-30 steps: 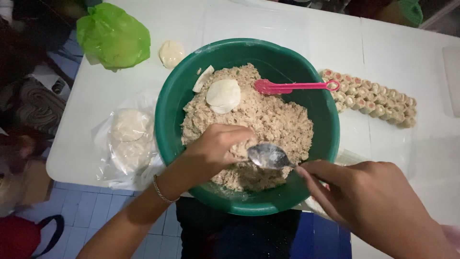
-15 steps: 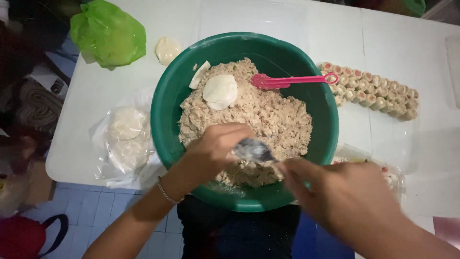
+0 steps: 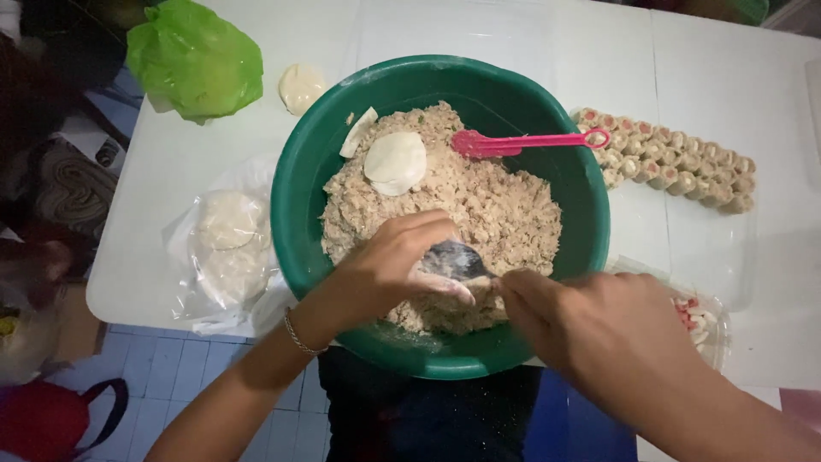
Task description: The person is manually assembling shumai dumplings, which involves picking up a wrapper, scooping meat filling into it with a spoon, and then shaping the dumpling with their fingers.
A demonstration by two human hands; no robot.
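Right now I see my left hand (image 3: 389, 269) cupped over the beige minced filling (image 3: 479, 205) in the big round green plastic basin (image 3: 316, 154), fingers curled around something I cannot make out. My right hand (image 3: 599, 329) pinches the handle of a metal spoon (image 3: 453, 259), whose bowl lies just left of that grip, touching the left palm. Farther back, a pink plastic spoon (image 3: 522, 143) and a round white dough wrapper (image 3: 395, 161) rest on the filling; rows of finished dumplings (image 3: 676, 167) sit right of the basin.

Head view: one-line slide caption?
Left hand and right hand work a spoon over filling in a green bowl.
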